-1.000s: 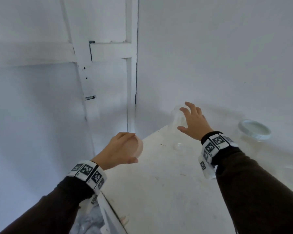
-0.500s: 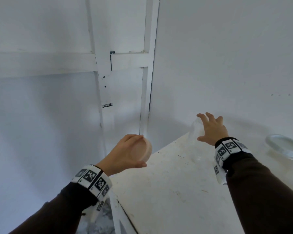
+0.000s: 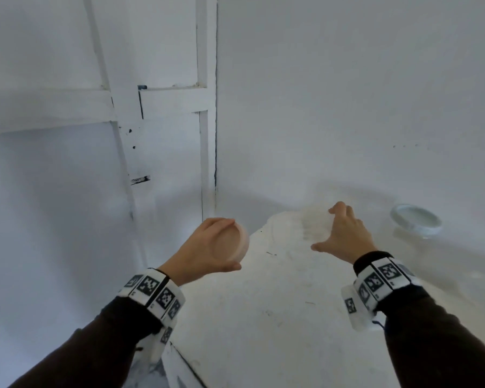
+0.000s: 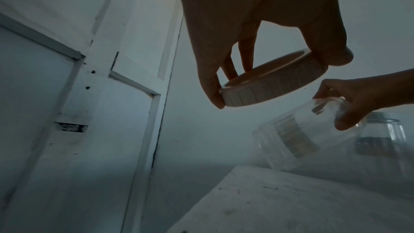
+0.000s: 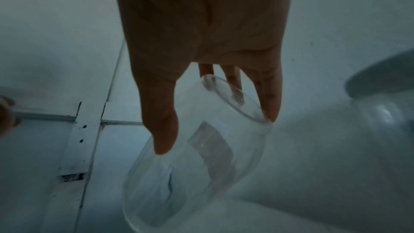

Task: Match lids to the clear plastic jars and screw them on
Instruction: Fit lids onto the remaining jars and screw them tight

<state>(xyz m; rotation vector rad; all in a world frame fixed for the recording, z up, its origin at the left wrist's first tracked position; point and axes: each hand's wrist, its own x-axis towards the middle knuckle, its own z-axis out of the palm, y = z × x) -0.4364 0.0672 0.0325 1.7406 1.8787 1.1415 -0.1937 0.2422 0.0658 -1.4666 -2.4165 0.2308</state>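
My left hand (image 3: 207, 247) grips a round pale lid (image 3: 237, 242) by its ribbed rim (image 4: 275, 88), held in the air off the table's left corner. My right hand (image 3: 345, 236) grips the mouth of an open clear plastic jar (image 3: 311, 228) with thumb and fingers around its rim (image 5: 233, 98). The jar (image 4: 298, 137) is tilted, its base low towards the table (image 3: 263, 317) and a faded label on its side. Lid and jar are apart.
A second clear jar (image 3: 416, 221) with a lid on stands at the back right of the white table (image 4: 291, 201), also seen behind the tilted one (image 4: 385, 137). White walls and a panelled door (image 3: 151, 121) close in behind; the table's left edge drops off.
My right hand has closed around the jar's mouth and tipped the jar. My left hand keeps the lid, nearly unmoved. The head view has shifted.
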